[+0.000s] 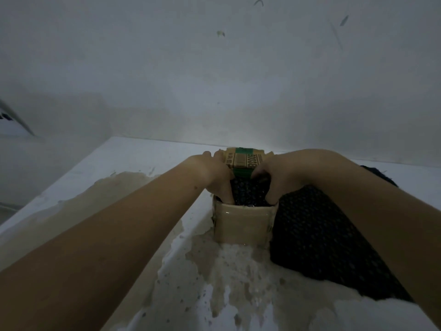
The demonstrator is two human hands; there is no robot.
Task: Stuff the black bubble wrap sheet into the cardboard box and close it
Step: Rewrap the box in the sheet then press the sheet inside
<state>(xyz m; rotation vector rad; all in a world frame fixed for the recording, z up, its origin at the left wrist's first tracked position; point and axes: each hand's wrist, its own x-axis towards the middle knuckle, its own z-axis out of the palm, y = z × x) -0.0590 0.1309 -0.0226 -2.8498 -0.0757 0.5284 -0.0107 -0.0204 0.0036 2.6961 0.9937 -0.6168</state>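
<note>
Surface: a white table (133,158) with large worn, brownish patches across its near and left parts; it meets the wall along its far edge.
Background: a plain pale grey wall (214,68) with a few small marks high up; the light is dim.
Left edge: a white object with a dark rim (12,123), blurred, too unclear to identify.
Cardboard box (243,225): small and tan, standing upright near the middle of the table, its top open and its near side facing the camera, with glossy clear tape along the near rim.
Far flap (243,161): standing up at the far side of the box, with printed lettering and a strip of green tape (242,172) down its middle.
Black bubble wrap sheet (317,230): partly inside the box, filling the opening; the rest spills over the box's right side and lies bunched on the table to the right, under the right forearm.
Left hand (214,173): at the far left corner of the box, fingers curled against the left edge of the far flap, thumb pointing down inside the opening onto the wrap.
Right hand (274,177): at the right side of the opening, fingers bent and dug into the wrap, thumb pressing down at the near right corner.
Arms: both bare forearms reach in from the near corners of the view.
</note>
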